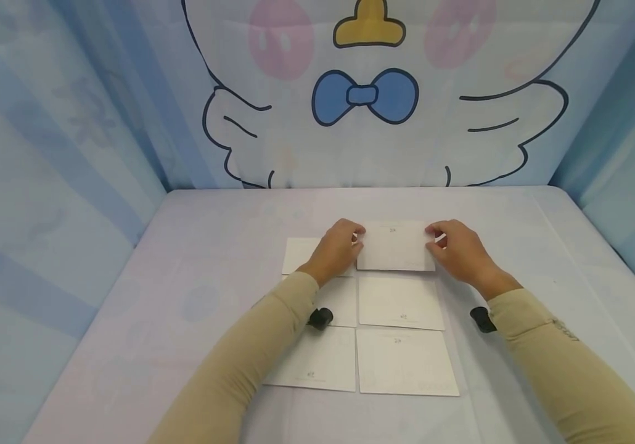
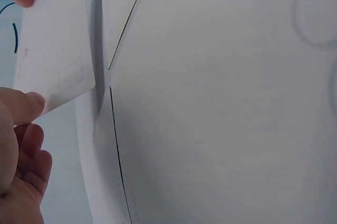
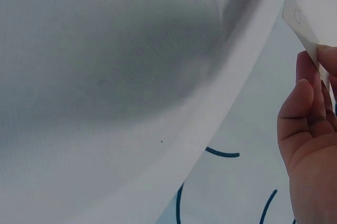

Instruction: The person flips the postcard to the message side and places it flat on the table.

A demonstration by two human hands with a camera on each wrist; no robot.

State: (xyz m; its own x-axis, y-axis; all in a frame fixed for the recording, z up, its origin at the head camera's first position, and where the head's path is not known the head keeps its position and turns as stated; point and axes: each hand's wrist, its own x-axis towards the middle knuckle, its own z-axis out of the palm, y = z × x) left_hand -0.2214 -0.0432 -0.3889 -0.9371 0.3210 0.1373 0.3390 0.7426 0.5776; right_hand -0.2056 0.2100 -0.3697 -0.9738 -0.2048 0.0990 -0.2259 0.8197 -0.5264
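Between both hands, a white card (image 1: 396, 248) with a small dark mark is held by its two side edges at the far end of the card layout. My left hand (image 1: 335, 248) pinches its left edge, thumb on one face and fingers behind, as the left wrist view shows on the card (image 2: 58, 40). The right edge is pinched by my right hand (image 1: 460, 251); in the right wrist view the thumb and fingers of that hand (image 3: 316, 140) grip a card corner. Its lower edge appears slightly raised off the table.
More white cards lie in two columns nearer: a middle right card (image 1: 401, 303), a near right card (image 1: 406, 362), a near left card (image 1: 317, 361) and a far left card (image 1: 299, 254), partly covered by the left arm. A printed curtain (image 1: 295, 142) hangs behind the pale table (image 1: 201, 246).
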